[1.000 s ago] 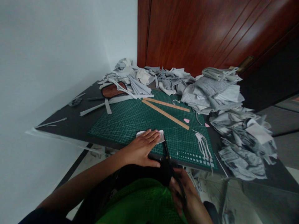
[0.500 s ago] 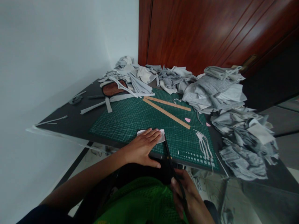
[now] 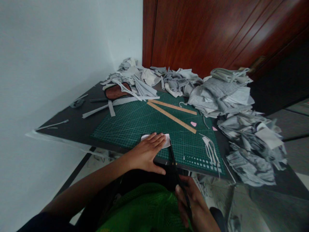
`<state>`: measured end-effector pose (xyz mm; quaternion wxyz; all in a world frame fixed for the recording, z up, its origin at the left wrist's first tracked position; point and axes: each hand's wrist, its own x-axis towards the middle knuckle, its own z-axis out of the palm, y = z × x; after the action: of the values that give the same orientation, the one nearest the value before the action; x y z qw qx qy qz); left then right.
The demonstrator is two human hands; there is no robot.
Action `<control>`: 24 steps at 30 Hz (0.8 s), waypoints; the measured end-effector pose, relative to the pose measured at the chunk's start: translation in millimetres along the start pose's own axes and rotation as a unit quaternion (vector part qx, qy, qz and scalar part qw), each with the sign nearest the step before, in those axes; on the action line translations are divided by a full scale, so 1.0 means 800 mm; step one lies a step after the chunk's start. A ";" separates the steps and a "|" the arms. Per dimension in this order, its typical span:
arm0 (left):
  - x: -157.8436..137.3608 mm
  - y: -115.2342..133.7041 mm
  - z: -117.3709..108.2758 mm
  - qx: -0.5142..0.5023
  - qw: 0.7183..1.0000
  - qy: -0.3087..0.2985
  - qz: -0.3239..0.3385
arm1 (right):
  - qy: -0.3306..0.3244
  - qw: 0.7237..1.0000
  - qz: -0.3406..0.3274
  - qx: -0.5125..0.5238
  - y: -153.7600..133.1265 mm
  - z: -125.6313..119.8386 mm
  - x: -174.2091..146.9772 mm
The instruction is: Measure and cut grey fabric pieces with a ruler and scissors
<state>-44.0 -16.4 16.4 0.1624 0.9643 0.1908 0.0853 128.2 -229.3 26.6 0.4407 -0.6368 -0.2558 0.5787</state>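
My left hand (image 3: 147, 153) lies flat, fingers stretched out, pressing a small white piece (image 3: 167, 141) onto the green cutting mat (image 3: 135, 119). The hand covers the middle of the piece; its left and right ends show. In my right hand (image 3: 194, 199) is a pair of black scissors (image 3: 174, 164), gripped by the handles below the table edge. Their tips point away from me and meet the right end of the white piece. Whether the blades are apart is too small to tell.
Two wooden rulers (image 3: 175, 118) form a V on the mat. Pink scraps (image 3: 193, 124) and thin white strips (image 3: 210, 149) lie to the right. Heaps of grey fabric (image 3: 220, 95) line the back and right. A brown pad with dark edging (image 3: 117, 91) sits at back left.
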 end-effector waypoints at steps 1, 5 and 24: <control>0.000 0.000 0.000 -0.002 1.000 -0.001 -0.001 | -0.002 1.000 -0.001 0.001 0.000 0.000 0.000; 0.000 0.001 -0.001 -0.008 1.000 -0.002 0.000 | -0.009 1.000 -0.004 -0.006 0.004 -0.002 0.001; -0.001 0.000 0.004 0.005 1.000 0.019 -0.007 | -0.009 0.995 0.016 0.102 0.001 -0.009 0.012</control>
<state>-44.1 -18.0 13.4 0.1544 0.9621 0.2007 0.1018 137.1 -223.2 20.5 0.4914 -0.5874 -0.1891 0.6146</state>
